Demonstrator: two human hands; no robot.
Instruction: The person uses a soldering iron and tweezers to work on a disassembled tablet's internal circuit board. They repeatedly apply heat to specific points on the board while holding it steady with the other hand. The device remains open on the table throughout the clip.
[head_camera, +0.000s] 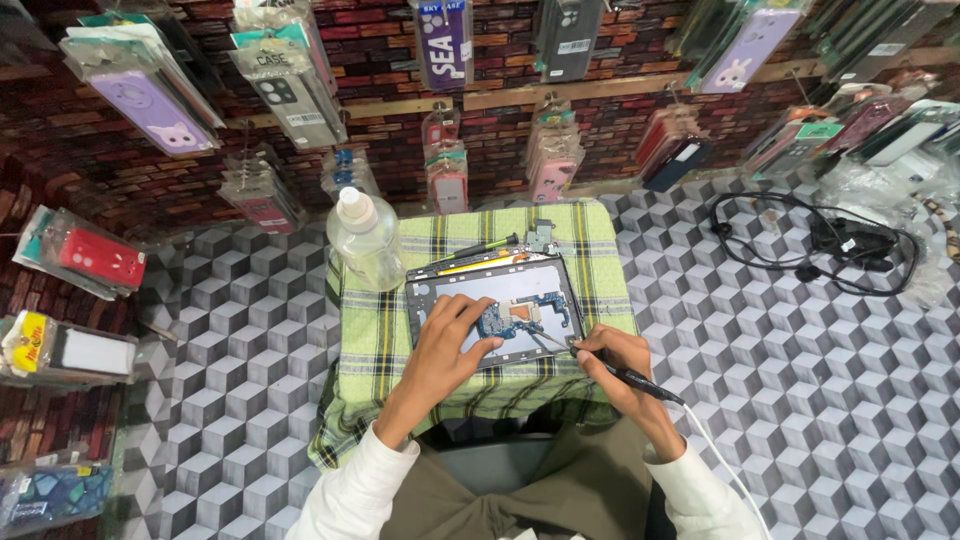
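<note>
While the left hand (452, 338) lies flat and spread on the opened tablet (495, 305) at the centre of the frame, fingers apart and pinning it down rather than gripping, the right hand (612, 358) is closed pen-style around a soldering iron (625, 375). Its thin tip reaches up-left to the blue circuit board (515, 318) inside the shell, and whether it touches the board I cannot tell. The white cord (715, 460) trails off toward the lower right.

The tablet sits on a green checked cloth (380, 350) over a small tabletop. Above it, at the cloth's far edge, lie a screwdriver (480, 247) and a small metal part (543, 236); a clear bottle (365, 238) stands at the upper left corner. A tangle of black cables (815, 240) rests on the cube-patterned floor (800, 400) at the upper right, well apart.

To my eye, the job here calls for a steady tip: keep the left palm pressing so the shell cannot slide, rest the heel of the right hand on the cloth, and keep the cord slack so it does not tug the iron.
</note>
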